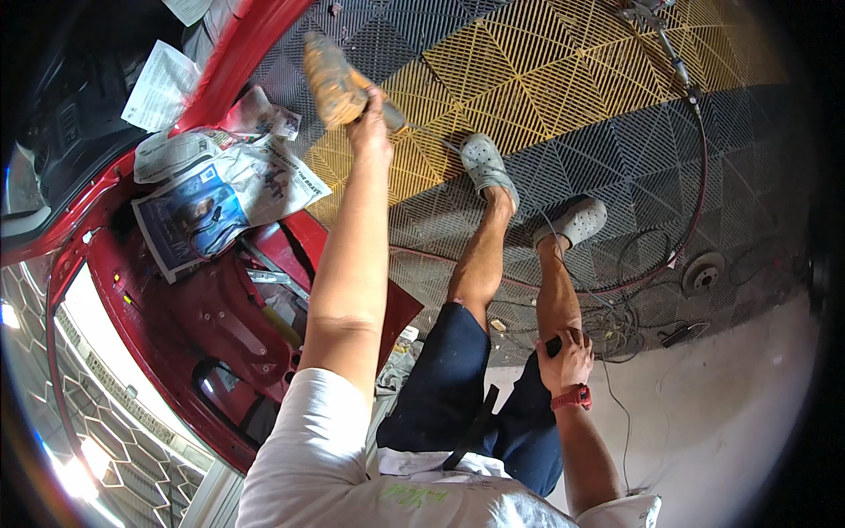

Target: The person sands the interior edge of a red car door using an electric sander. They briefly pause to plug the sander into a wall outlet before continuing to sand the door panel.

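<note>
My left hand (370, 123) is stretched out ahead and grips a dusty orange-yellow power tool (334, 81) held above the grid floor, next to the red car body (176, 317). Newspaper sheets (220, 198) are taped over part of the car's edge just left of that arm. My right hand (568, 359) rests on my right knee with its fingers curled over a small black object (553, 346) that is mostly hidden. A red band (572, 398) sits on that wrist. My feet wear light grey clogs (482, 163).
The floor is plastic grid tile, yellow (528, 70) farther out and grey (634, 167) nearer. A red hose (700, 176) curves across it, with tangled cables (616, 321) and a round metal disc (702, 273) near bare concrete (704, 414). The open red panel shows a window opening (114, 370).
</note>
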The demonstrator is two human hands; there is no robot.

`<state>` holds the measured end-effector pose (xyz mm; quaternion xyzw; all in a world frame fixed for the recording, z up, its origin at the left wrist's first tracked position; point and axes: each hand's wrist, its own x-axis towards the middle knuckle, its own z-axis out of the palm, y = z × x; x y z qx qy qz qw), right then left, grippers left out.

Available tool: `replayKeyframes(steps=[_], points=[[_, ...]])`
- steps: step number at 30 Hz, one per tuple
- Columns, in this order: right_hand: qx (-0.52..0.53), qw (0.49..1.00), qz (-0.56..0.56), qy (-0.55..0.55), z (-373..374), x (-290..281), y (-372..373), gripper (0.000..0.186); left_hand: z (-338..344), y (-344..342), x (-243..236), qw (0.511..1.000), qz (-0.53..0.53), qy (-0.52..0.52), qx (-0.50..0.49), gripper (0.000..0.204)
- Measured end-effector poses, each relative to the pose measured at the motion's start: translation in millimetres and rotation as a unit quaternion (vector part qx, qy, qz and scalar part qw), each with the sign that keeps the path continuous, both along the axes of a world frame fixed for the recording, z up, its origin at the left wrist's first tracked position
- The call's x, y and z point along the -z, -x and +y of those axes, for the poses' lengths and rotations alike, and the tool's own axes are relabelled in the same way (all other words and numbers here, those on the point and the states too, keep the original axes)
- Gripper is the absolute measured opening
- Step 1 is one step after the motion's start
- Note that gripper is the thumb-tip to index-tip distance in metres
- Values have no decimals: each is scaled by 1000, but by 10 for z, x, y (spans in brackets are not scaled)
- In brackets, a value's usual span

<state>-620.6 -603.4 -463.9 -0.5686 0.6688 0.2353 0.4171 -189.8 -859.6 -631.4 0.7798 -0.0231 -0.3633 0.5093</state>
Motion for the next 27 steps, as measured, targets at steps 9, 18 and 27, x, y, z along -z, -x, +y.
replayKeyframes(steps=[9,18,27], points=[[2,1000,-6,-2,-74,-11,4,41,804,-1509,-161,992,-84,-68,-68,40],[13,1000,0,-22,-99,-11,0,43,979,-1912,-767,976,-124,-70,-164,26],[20,999,4,-41,-98,11,19,45,548,-1526,-1052,984,-142,-30,-104,25]])
